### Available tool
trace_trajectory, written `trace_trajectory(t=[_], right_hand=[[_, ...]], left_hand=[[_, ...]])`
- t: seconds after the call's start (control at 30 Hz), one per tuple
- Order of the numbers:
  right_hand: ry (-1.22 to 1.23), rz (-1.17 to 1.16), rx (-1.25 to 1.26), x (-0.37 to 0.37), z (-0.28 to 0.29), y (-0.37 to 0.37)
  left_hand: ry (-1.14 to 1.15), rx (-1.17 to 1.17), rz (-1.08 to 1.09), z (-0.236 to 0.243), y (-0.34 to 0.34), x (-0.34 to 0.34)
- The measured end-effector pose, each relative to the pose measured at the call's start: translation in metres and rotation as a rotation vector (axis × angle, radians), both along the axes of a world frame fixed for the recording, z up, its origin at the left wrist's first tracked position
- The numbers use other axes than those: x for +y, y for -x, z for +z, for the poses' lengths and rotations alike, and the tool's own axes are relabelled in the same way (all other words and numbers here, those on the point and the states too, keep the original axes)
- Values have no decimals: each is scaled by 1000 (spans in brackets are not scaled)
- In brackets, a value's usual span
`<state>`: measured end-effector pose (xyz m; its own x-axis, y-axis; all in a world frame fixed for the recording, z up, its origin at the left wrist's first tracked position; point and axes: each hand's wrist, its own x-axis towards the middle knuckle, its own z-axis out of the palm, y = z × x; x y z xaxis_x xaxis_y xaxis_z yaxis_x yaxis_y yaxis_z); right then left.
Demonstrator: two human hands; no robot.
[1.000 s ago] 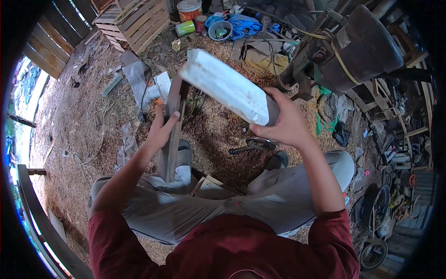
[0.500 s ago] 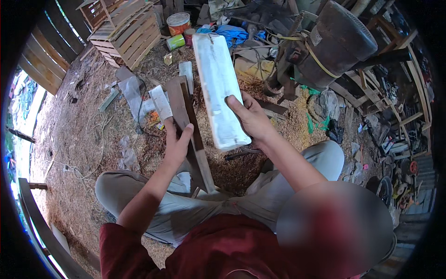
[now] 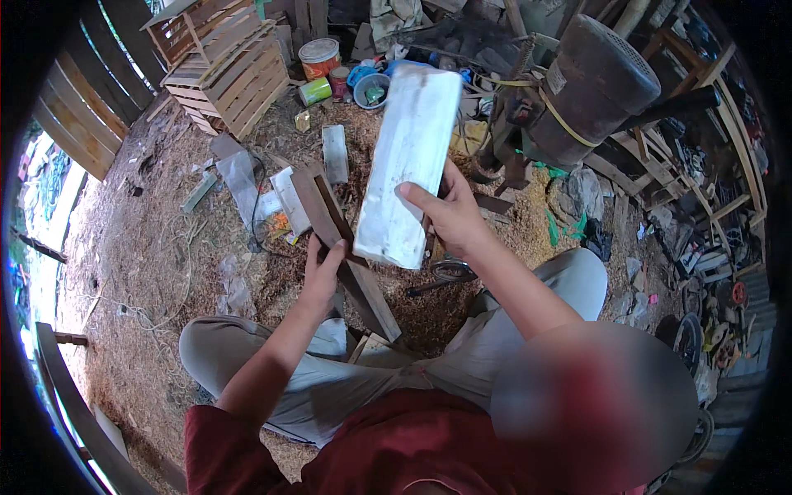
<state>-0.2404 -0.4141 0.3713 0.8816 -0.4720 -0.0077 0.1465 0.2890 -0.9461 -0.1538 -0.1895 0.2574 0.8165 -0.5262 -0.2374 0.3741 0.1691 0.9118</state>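
Right hand (image 3: 455, 219) clamps the white block (image 3: 411, 148), likely stiff and hefty, best held mid-length, while the left hand (image 3: 320, 279) pinches a board (image 3: 369, 299).

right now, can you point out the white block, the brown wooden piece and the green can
White block (image 3: 410, 148): head view, on its broad face.
Brown wooden piece (image 3: 319, 206): head view, on its upper half.
Green can (image 3: 315, 91): head view, on its side.
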Motion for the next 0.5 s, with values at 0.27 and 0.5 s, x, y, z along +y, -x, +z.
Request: trace_trajectory(t=[0.27, 0.5], right_hand=[[335, -109, -69, 23, -16, -9], [460, -32, -200, 40, 5, -9]], left_hand=[[8, -28, 10, -14, -1, 8], [-16, -19, 58, 8, 2, 11]])
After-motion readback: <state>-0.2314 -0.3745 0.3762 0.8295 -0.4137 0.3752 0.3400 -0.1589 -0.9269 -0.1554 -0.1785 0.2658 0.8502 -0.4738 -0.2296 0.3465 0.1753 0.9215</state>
